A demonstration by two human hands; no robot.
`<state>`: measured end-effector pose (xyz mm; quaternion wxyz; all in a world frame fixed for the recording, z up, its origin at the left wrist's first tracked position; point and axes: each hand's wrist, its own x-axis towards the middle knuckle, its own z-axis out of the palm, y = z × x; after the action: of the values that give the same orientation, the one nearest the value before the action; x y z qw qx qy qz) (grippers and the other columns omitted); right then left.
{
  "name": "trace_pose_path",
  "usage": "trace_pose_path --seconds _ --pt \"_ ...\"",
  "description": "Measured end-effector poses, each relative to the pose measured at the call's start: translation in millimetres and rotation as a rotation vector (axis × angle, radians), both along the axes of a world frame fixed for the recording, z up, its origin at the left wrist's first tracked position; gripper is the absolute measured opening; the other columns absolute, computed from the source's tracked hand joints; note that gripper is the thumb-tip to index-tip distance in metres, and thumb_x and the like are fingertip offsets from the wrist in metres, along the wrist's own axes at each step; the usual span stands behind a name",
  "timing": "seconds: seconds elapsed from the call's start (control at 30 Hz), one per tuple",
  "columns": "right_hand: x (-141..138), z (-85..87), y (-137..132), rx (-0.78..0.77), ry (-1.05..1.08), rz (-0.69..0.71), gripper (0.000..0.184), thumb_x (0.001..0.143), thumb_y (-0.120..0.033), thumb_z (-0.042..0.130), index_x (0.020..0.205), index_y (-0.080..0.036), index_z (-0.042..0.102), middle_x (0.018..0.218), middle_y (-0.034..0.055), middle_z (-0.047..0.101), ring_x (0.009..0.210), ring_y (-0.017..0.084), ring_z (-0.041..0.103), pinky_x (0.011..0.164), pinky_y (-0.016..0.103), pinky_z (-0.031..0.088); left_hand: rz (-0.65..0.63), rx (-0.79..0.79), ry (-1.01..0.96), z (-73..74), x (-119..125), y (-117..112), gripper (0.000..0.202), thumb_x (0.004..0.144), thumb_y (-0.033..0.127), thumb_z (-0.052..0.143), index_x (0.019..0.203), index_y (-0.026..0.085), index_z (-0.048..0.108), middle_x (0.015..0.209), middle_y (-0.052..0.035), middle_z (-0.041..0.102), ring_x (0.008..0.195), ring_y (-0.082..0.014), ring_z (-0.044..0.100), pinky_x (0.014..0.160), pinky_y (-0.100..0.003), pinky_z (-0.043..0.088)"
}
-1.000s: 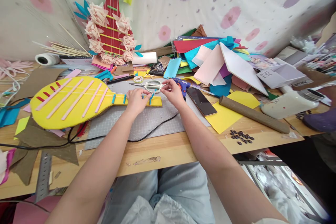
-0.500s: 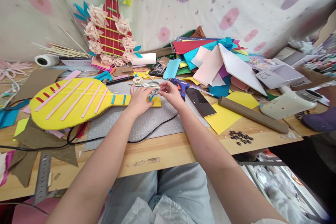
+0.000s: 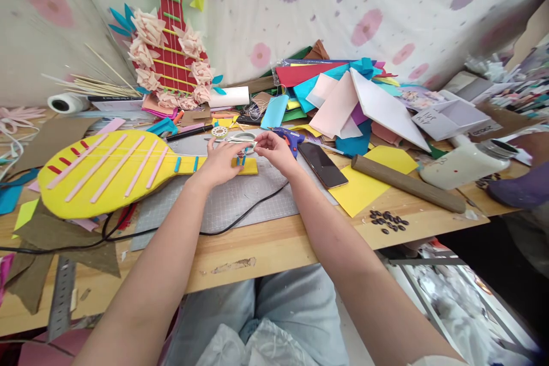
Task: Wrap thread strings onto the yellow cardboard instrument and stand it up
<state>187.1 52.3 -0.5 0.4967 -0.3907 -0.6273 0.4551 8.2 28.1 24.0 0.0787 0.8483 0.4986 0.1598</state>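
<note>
A yellow paper-covered instrument shape (image 3: 103,171), like a small guitar, lies flat with its neck pointing right. Pale pink strips, short red pieces and thin white strings are on its body; blue strips cross the neck. Over the neck rests my left hand (image 3: 217,161), fingers spread, pressing it from above. My right hand (image 3: 277,151) is pinched just past the neck's end; whatever its fingertips hold is too small to make out. Scissors (image 3: 242,138) lie right behind both hands. A blue hot glue gun (image 3: 292,140) sits beyond my right hand.
A grey cutting mat (image 3: 253,206) lies beneath, crossed by a black cable (image 3: 240,221). To the right are a phone (image 3: 322,164), yellow sheet (image 3: 364,194), brown roll (image 3: 407,183), black beads (image 3: 388,221) and white bottle (image 3: 463,167). A red flowered instrument (image 3: 174,63) stands behind.
The whole view has shifted slightly, so things sit a little further left. Both hands keep nearly the same place at the neck's end, the right one still pinched.
</note>
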Motion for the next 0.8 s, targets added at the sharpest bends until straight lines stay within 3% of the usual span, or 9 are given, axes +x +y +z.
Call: trace_pose_path --seconds 0.23,0.37,0.47,0.7,0.8 --pt "1.3 0.6 -0.4 -0.013 0.000 -0.002 0.021 0.066 -0.026 0.064 0.083 -0.020 0.052 0.073 -0.0023 0.057 0.068 0.010 0.054 0.068 0.027 0.048 0.018 0.040 0.000 -3.9 7.3 1.3 0.050 0.075 0.026 0.055 0.124 0.026 0.051 0.102 -0.0035 0.067 0.109 -0.0235 0.053 0.110 -0.044 0.011" --pt "5.8 3.2 -2.3 -0.042 -0.067 0.131 0.023 0.063 -0.027 0.066 0.081 -0.020 0.053 0.072 -0.0025 0.056 0.069 0.011 0.054 0.067 0.028 0.047 0.020 0.080 -0.013 -8.5 10.7 1.2 0.048 0.074 0.031 0.057 0.122 0.024 0.053 0.100 -0.0047 0.067 0.106 -0.0248 0.053 0.107 -0.044 0.017" --pt "11.1 5.3 -3.5 -0.060 -0.132 0.222 0.022 0.062 -0.026 0.066 0.079 -0.019 0.054 0.070 -0.0026 0.057 0.068 0.011 0.054 0.067 0.028 0.047 0.024 0.115 -0.014 -12.4 10.7 1.3 0.045 0.074 0.034 0.058 0.119 0.024 0.056 0.102 -0.0062 0.065 0.108 -0.0260 0.052 0.108 -0.047 0.014" --pt "20.0 6.0 -1.5 -0.020 -0.210 0.142 0.017 0.061 -0.023 0.066 0.073 -0.019 0.055 0.066 -0.0040 0.055 0.064 0.011 0.053 0.065 0.028 0.046 0.057 0.149 -0.006 -17.4 9.5 -0.4 0.044 0.076 0.040 0.057 0.118 0.029 0.058 0.110 -0.0063 0.061 0.113 -0.0271 0.048 0.110 -0.054 0.002" --pt "17.6 4.7 -1.6 -0.025 -0.211 0.180 0.017 0.061 -0.023 0.066 0.074 -0.019 0.056 0.067 -0.0036 0.056 0.065 0.011 0.053 0.065 0.028 0.046 0.048 0.149 0.002 -18.9 10.1 -0.8 0.043 0.076 0.042 0.058 0.117 0.028 0.059 0.107 -0.0066 0.061 0.112 -0.0278 0.048 0.110 -0.056 0.001"
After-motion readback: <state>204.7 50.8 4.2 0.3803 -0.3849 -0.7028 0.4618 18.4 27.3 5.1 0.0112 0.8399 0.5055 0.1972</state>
